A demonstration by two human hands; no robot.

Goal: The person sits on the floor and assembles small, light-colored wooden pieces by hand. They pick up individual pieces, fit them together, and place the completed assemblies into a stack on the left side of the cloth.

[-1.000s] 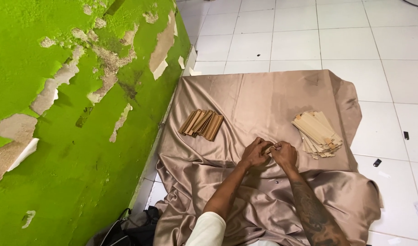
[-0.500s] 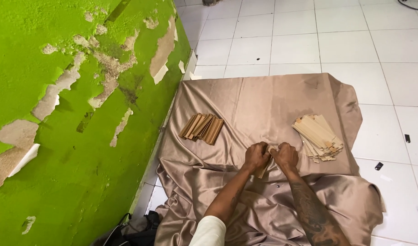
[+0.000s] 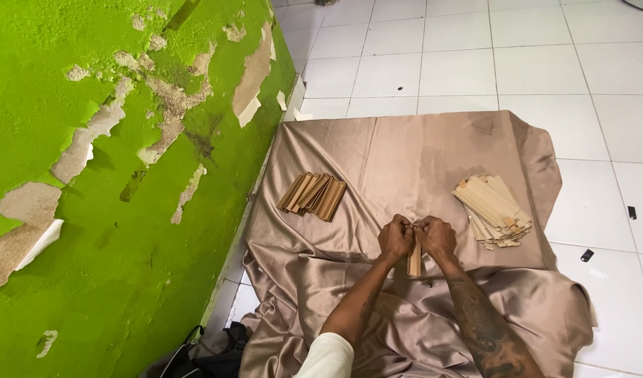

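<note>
Hands meet over the shiny brown cloth (image 3: 419, 154): the left hand (image 3: 395, 238) and right hand (image 3: 437, 236) pinch one thin wood strip (image 3: 414, 260) together. Folded strips (image 3: 313, 195) lie left of the hands, and flat strips (image 3: 492, 208) lie right of them.

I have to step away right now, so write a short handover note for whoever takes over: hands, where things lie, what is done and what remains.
Left hand and right hand: together, both pinching the top of one flat wooden strip that hangs upright between them.
Satin cloth: spread on the white tiled floor beside the green wall.
Pale strip pile: right of the hands, loosely stacked.
Darker bundle: left, set in a tidy row.
Done or left: cannot tell which pile is finished.
</note>
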